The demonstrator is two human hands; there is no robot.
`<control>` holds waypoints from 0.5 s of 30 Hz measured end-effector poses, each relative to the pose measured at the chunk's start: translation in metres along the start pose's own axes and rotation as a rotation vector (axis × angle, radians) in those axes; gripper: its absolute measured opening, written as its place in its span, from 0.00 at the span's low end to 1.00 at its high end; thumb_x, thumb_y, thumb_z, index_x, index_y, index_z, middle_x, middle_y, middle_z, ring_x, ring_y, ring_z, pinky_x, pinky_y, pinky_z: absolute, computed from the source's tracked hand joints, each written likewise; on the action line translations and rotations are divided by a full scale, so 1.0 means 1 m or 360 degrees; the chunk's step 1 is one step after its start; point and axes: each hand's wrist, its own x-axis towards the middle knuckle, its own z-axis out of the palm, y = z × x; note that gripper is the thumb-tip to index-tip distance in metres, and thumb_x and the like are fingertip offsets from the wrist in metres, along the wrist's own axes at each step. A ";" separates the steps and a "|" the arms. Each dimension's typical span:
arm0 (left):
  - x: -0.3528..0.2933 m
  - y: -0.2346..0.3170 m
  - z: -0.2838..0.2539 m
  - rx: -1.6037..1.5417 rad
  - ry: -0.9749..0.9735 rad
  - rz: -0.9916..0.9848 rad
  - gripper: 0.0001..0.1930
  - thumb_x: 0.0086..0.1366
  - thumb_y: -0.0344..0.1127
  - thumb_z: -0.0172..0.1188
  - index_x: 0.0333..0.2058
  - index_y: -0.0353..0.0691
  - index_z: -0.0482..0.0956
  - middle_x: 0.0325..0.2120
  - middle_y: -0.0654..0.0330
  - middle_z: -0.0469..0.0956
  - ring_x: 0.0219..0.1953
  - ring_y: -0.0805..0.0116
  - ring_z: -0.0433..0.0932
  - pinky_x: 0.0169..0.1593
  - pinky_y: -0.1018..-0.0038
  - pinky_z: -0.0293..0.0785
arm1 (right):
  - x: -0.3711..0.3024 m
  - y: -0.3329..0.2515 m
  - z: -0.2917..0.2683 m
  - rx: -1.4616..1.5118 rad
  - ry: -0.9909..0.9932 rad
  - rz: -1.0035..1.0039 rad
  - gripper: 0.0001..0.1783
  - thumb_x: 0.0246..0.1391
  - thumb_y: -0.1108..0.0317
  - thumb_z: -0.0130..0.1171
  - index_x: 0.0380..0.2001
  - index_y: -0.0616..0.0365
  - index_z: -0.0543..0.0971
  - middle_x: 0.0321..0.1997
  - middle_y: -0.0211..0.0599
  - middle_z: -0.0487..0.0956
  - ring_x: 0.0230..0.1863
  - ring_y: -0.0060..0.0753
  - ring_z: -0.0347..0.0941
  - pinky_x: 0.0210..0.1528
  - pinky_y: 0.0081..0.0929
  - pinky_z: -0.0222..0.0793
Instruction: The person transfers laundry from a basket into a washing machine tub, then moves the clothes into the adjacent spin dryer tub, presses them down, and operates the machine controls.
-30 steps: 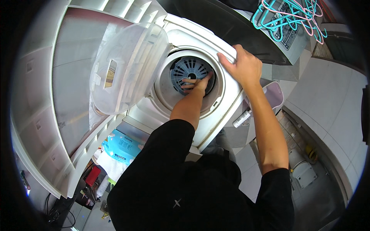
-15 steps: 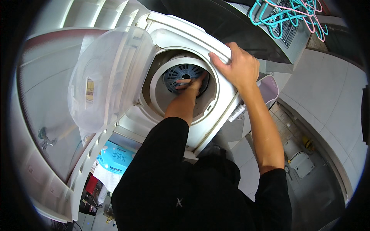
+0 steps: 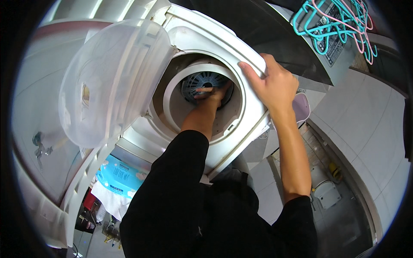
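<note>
A white top-loading washing machine (image 3: 246,124) stands in front of me, its translucent lid (image 3: 112,81) swung up to the left. My left arm reaches down into the round drum (image 3: 172,101). At its bottom, my left hand (image 3: 217,93) lies over a blue-grey slotted disc (image 3: 201,80), two fingers stretched out and apart; the rest of the hand is in shadow. I cannot tell how firmly it touches the disc. My right hand (image 3: 277,84) grips the machine's far right edge, thumb on the top panel and fingers over the side, their tips hidden.
Turquoise and pink hangers (image 3: 333,23) lie on a laptop (image 3: 333,51) at the far right. Beside the machine stands a pale purple bin (image 3: 302,106). A blue tissue pack (image 3: 118,176) sits at the lower left, near a wall tap (image 3: 41,148). A squat toilet (image 3: 327,193) is at the right.
The whole view has shifted slightly, with the machine a little further left and the hangers lower and further right. Both hands keep their places on and in the machine.
</note>
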 end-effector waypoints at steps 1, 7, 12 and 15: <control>-0.004 0.001 -0.006 0.0049 -0.0004 0.0017 0.77 0.45 0.70 0.72 0.71 0.46 0.18 0.72 0.41 0.15 0.75 0.37 0.20 0.73 0.43 0.30 | 0.000 -0.001 0.001 -0.0038 0.0023 -0.0019 0.29 0.50 0.37 0.67 0.32 0.55 0.83 0.17 0.36 0.79 0.18 0.42 0.78 0.21 0.36 0.71; -0.042 0.011 -0.047 0.0558 -0.0033 0.0114 0.75 0.47 0.70 0.71 0.72 0.46 0.20 0.73 0.40 0.16 0.75 0.37 0.20 0.73 0.41 0.27 | -0.003 -0.001 0.000 -0.0063 0.0081 -0.0080 0.28 0.51 0.37 0.66 0.25 0.54 0.77 0.18 0.36 0.79 0.18 0.44 0.78 0.20 0.39 0.70; -0.078 0.018 -0.081 0.1021 -0.0060 0.0149 0.73 0.48 0.70 0.70 0.73 0.45 0.22 0.73 0.40 0.17 0.75 0.37 0.20 0.72 0.40 0.25 | -0.002 0.000 -0.003 -0.0094 0.0095 -0.0079 0.29 0.51 0.37 0.64 0.24 0.54 0.77 0.19 0.37 0.80 0.19 0.46 0.79 0.21 0.41 0.71; -0.082 0.012 -0.090 0.1073 -0.0057 0.0122 0.73 0.49 0.70 0.69 0.73 0.45 0.23 0.73 0.39 0.18 0.75 0.37 0.20 0.72 0.40 0.24 | -0.001 -0.004 -0.002 -0.0076 0.0077 -0.0112 0.29 0.52 0.37 0.64 0.24 0.55 0.76 0.20 0.38 0.80 0.20 0.47 0.79 0.22 0.41 0.72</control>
